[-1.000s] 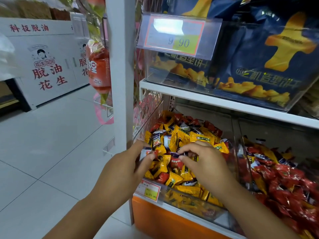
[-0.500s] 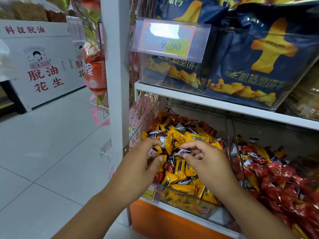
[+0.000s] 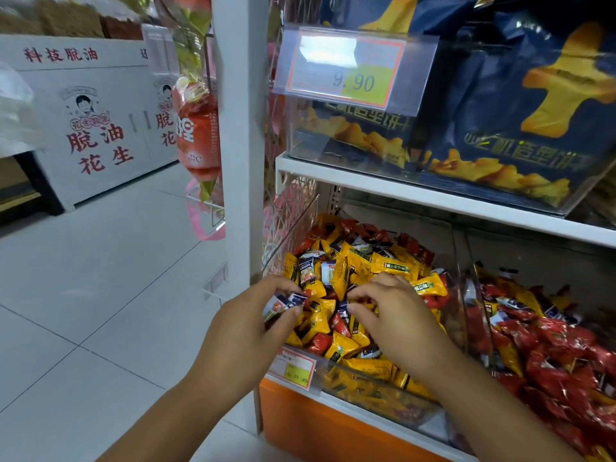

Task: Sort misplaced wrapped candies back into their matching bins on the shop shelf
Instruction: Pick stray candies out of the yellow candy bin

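The left hand [image 3: 246, 328] pinches a few white candies [image 3: 286, 300] mid-frame, likely because they do not belong in the yellow bin [image 3: 360, 370]. The right hand [image 3: 393, 311] curls over the pile to hunt for more; whether it holds one is hard to tell

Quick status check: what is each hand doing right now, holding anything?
Left hand: holding white-and-blue wrapped candies.
Right hand: fingers curled over the candy pile; cannot tell whether it grips anything.
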A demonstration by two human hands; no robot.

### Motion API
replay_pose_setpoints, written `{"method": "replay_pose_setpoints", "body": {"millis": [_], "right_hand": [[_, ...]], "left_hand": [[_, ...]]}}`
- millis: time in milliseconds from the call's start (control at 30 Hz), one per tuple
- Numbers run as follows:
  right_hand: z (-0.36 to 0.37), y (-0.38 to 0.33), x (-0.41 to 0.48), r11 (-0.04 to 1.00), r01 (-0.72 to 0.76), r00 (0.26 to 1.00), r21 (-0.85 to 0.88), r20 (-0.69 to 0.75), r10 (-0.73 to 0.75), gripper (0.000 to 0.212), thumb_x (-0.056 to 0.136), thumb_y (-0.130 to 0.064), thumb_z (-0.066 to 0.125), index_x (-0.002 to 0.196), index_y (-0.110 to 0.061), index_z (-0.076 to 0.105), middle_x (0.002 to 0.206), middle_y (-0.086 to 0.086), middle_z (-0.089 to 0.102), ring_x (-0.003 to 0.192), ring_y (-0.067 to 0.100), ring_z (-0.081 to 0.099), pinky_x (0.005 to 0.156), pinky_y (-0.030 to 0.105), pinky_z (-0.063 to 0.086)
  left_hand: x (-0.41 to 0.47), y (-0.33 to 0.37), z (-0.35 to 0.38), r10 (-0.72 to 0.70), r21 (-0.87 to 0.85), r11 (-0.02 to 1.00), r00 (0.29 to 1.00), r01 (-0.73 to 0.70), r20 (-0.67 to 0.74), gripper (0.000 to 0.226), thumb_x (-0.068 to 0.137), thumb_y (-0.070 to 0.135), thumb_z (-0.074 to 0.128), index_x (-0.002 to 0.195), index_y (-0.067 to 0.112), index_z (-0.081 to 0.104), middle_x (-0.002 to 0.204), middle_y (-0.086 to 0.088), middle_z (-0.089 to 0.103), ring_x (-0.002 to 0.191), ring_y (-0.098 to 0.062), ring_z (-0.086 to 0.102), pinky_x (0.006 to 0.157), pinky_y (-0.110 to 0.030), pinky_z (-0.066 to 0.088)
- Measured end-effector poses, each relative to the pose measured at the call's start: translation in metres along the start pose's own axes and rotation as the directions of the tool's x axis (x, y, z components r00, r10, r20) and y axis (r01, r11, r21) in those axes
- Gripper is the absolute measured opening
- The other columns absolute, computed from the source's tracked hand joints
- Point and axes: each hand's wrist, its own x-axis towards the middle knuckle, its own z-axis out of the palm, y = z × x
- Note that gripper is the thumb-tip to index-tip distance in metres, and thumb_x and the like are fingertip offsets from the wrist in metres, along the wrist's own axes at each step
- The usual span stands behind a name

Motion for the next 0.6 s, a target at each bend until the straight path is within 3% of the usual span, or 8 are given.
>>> {"method": "replay_pose_setpoints", "body": {"millis": [67, 167, 233, 300, 367, 433, 500, 600], "right_hand": [[0.009, -0.006, 0.002, 0.985, 0.016, 0.999, -0.17, 0.042, -0.009, 0.037, 0.095, -0.045, 0.051, 0.127, -0.028, 0.059, 0.114, -0.008, 0.05, 0.116, 0.014, 0.038, 0.1, 0.026, 0.032], [0.017, -0.01, 0.005, 0.971, 0.007, 0.999, -0.239, 0.035, 0.001, 0.036, 0.093, -0.045, 0.054, 0.125, -0.028, 0.059, 0.114, -0.008, 0.05, 0.116, 0.015, 0.039, 0.102, 0.029, 0.032], [0.017, -0.008, 0.007, 0.992, -0.028, 1.0, -0.122, 0.007, 0.029, 0.025, 0.09, -0.041, 0.063, 0.111, -0.028, 0.066, 0.101, -0.012, 0.05, 0.11, 0.013, 0.044, 0.095, 0.026, 0.035], [0.011, -0.005, 0.007, 0.989, -0.071, 0.995, 0.129, -0.057, 0.079, 0.007, 0.085, -0.032, 0.071, 0.089, -0.028, 0.067, 0.088, -0.014, 0.053, 0.095, 0.01, 0.051, 0.078, 0.021, 0.04], [0.003, -0.005, 0.005, 0.933, -0.088, 0.984, 0.349, -0.115, 0.136, 0.011, 0.083, -0.024, 0.073, 0.078, -0.029, 0.065, 0.079, -0.012, 0.057, 0.078, 0.005, 0.053, 0.063, 0.013, 0.038], [-0.007, -0.007, 0.002, 0.887, -0.065, 0.974, 0.458, -0.165, 0.156, 0.013, 0.083, -0.023, 0.073, 0.075, -0.031, 0.066, 0.074, -0.01, 0.06, 0.072, 0.005, 0.054, 0.059, 0.014, 0.041], [-0.016, -0.015, -0.003, 0.829, -0.053, 0.981, 0.556, -0.125, 0.147, 0.011, 0.082, -0.022, 0.074, 0.076, -0.03, 0.069, 0.073, -0.012, 0.064, 0.067, 0.001, 0.055, 0.058, 0.014, 0.043], [-0.018, -0.031, -0.01, 0.758, -0.09, 0.996, 0.646, 0.073, 0.056, 0.009, 0.084, -0.02, 0.072, 0.08, -0.028, 0.071, 0.076, -0.012, 0.069, 0.069, 0.0, 0.062, 0.064, 0.016, 0.05]], "left_hand": [[-0.002, -0.004, -0.004, -0.028, -0.014, 1.0, 1.0, 0.028, 0.008, 0.012, 0.092, 0.041, 0.054, 0.099, 0.048, 0.047, 0.089, 0.027, 0.065, 0.079, 0.0, 0.062, 0.062, -0.022, 0.051], [-0.005, -0.007, -0.005, -0.064, -0.062, 0.996, 0.997, 0.066, 0.041, 0.011, 0.093, 0.04, 0.048, 0.102, 0.044, 0.042, 0.086, 0.014, 0.069, 0.072, -0.008, 0.064, 0.059, -0.032, 0.054], [-0.005, -0.007, -0.004, -0.052, -0.072, 0.996, 0.997, 0.055, 0.05, 0.015, 0.096, 0.033, 0.047, 0.106, 0.044, 0.041, 0.084, 0.017, 0.066, 0.069, -0.012, 0.061, 0.059, -0.031, 0.051], [-0.005, -0.006, -0.003, -0.023, -0.082, 0.996, 0.998, 0.028, 0.059, 0.018, 0.098, 0.029, 0.045, 0.109, 0.044, 0.042, 0.089, 0.022, 0.06, 0.068, -0.014, 0.057, 0.06, -0.027, 0.047], [-0.004, -0.005, -0.002, 0.013, -0.104, 0.995, 0.998, -0.007, 0.058, 0.013, 0.099, 0.031, 0.044, 0.106, 0.042, 0.045, 0.092, 0.021, 0.056, 0.073, -0.012, 0.055, 0.062, -0.023, 0.044], [-0.001, -0.003, 0.0, 0.058, -0.101, 0.994, 0.997, -0.052, 0.056, 0.008, 0.094, 0.045, 0.044, 0.098, 0.039, 0.047, 0.091, 0.021, 0.054, 0.078, -0.006, 0.055, 0.063, -0.016, 0.043], [0.002, -0.003, 0.002, 0.098, -0.064, 0.994, 0.994, -0.094, 0.057, 0.03, 0.085, 0.067, 0.043, 0.095, 0.039, 0.046, 0.093, 0.022, 0.054, 0.081, -0.003, 0.056, 0.064, -0.017, 0.043], [0.004, -0.004, 0.002, 0.139, 0.015, 0.99, 0.987, -0.141, 0.077, 0.05, 0.07, 0.084, 0.047, 0.097, 0.043, 0.043, 0.096, 0.023, 0.053, 0.085, -0.004, 0.055, 0.068, -0.021, 0.045]]}}
